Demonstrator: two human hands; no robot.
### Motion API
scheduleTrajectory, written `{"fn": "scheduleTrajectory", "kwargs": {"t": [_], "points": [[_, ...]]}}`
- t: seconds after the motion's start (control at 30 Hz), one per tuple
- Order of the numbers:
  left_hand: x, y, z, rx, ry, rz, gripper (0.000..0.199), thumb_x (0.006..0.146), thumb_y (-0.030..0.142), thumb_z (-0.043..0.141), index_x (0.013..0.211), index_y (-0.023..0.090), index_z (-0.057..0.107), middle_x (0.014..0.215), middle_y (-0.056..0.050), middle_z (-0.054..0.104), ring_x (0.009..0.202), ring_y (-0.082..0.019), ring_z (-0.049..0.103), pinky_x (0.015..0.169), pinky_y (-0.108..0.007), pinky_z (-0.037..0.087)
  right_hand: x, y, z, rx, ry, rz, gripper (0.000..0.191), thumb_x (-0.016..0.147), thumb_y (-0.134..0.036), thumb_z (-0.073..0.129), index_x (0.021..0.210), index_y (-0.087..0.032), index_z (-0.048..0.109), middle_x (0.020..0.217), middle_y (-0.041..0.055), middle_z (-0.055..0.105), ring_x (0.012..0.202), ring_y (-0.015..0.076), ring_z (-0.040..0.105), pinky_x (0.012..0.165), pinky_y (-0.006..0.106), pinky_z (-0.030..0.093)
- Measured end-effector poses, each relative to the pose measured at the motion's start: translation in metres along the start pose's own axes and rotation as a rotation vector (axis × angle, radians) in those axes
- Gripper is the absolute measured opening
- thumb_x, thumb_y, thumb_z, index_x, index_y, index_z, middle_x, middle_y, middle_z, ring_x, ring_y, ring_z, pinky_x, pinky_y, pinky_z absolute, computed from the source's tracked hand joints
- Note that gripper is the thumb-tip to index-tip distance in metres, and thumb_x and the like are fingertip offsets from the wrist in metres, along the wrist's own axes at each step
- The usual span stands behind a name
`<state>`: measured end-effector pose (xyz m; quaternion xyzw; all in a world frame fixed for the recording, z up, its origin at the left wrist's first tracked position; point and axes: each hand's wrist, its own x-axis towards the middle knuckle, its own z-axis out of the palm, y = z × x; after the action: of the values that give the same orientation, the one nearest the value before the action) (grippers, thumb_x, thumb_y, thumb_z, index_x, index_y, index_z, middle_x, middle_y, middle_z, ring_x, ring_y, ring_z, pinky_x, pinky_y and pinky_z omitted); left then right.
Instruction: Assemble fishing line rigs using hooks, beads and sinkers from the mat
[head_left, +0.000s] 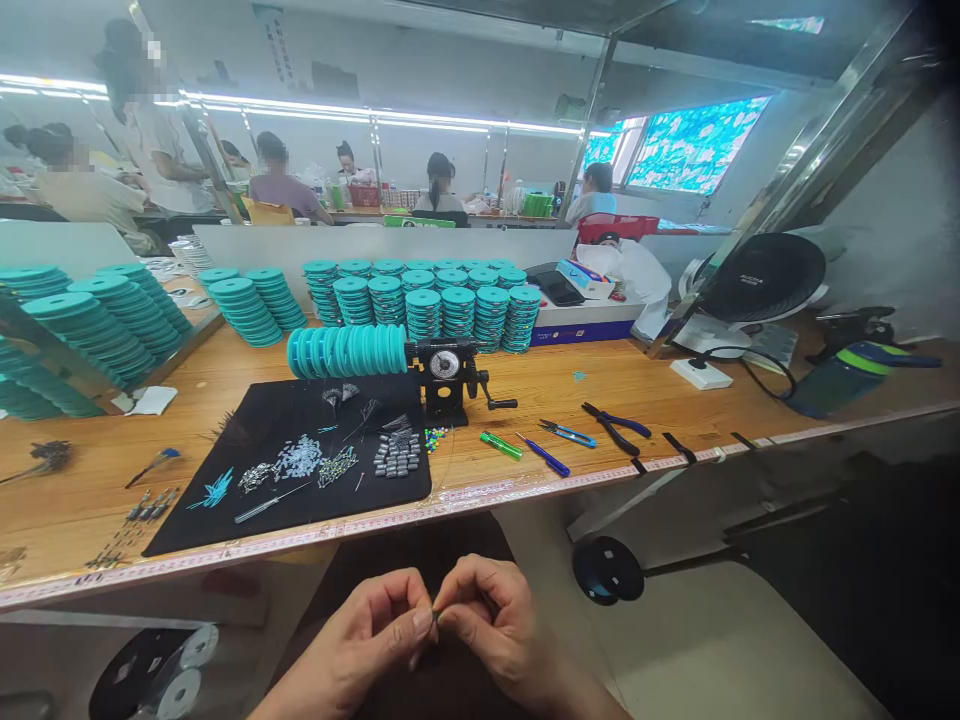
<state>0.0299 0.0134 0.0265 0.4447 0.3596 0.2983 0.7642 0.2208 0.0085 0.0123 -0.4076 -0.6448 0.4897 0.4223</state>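
Below the table's front edge, my left hand (382, 632) and my right hand (487, 615) meet with thumbs and forefingers pinched together. Between the fingertips is a tiny greenish thing, too small to name. Beyond them a black mat (300, 520) carries small piles: pale blue beads (300, 456), grey cylinders (397, 453), teal strips (217, 489) and small metal parts (256, 477). Behind the mat stands a black winding device (444, 380) with a dial and a crank, with a row of teal spools (346, 351) on its shaft.
Right of the mat lie a green tube (501, 446), a blue screwdriver (543, 455), blue snips (568, 433) and pliers (616, 428). Stacked teal discs (424, 315) line the back. A fan (765, 277) and bottle (840, 378) stand right. Several people sit farther off.
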Motion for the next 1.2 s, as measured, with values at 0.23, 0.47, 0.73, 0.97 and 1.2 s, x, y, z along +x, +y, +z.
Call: {"fn": "scheduleTrajectory", "kwargs": {"t": [0.23,0.47,0.73,0.97,1.2], "points": [[0.0,0.005,0.004,-0.13,-0.082,-0.053,0.037,0.082,0.048,0.071,0.071,0.016,0.055,0.066,0.003,0.049,0.06,-0.01,0.035,0.055,-0.021,0.027,0.002,-0.006,-0.01,-0.08,-0.006,-0.126,0.008,0.085,-0.024,0.067,0.08,-0.021,0.071,0.065,-0.0031,0.056,0.059,0.0114,0.048,0.058,0.023,0.036],[0.005,-0.005,0.005,-0.135,-0.028,0.01,0.041,0.076,0.05,0.076,0.065,0.015,0.057,0.063,0.002,0.049,0.059,-0.01,0.036,0.055,-0.022,0.028,-0.004,-0.001,0.0,0.003,0.043,-0.009,0.017,0.088,-0.034,0.063,0.079,-0.02,0.067,0.068,-0.0002,0.06,0.061,0.0136,0.05,0.056,0.024,0.038],[0.001,0.0,0.006,-0.098,0.037,0.01,0.036,0.077,0.048,0.075,0.07,0.016,0.062,0.061,0.003,0.053,0.057,-0.009,0.037,0.055,-0.02,0.027,-0.003,-0.002,0.004,-0.031,0.047,-0.046,0.017,0.09,-0.034,0.059,0.082,-0.02,0.063,0.065,-0.0015,0.057,0.052,0.0107,0.041,0.049,0.023,0.032],[0.003,0.025,-0.005,-0.042,-0.143,-0.104,0.032,0.081,0.045,0.073,0.076,0.013,0.067,0.07,-0.006,0.071,0.059,-0.011,0.055,0.061,-0.023,0.039,0.007,-0.008,-0.01,-0.325,-0.064,-0.355,0.004,0.088,-0.02,0.06,0.084,-0.022,0.061,0.067,-0.0009,0.06,0.063,0.0149,0.052,0.063,0.028,0.037],[0.011,0.004,-0.016,-0.267,-0.205,-0.296,0.031,0.07,0.038,0.084,0.07,0.012,0.069,0.062,-0.006,0.071,0.046,-0.008,0.057,0.048,-0.018,0.038,0.012,-0.013,-0.014,-0.409,-0.176,-0.512,0.004,0.092,-0.019,0.058,0.088,-0.021,0.059,0.07,-0.0004,0.064,0.062,0.014,0.053,0.064,0.029,0.035]]}}
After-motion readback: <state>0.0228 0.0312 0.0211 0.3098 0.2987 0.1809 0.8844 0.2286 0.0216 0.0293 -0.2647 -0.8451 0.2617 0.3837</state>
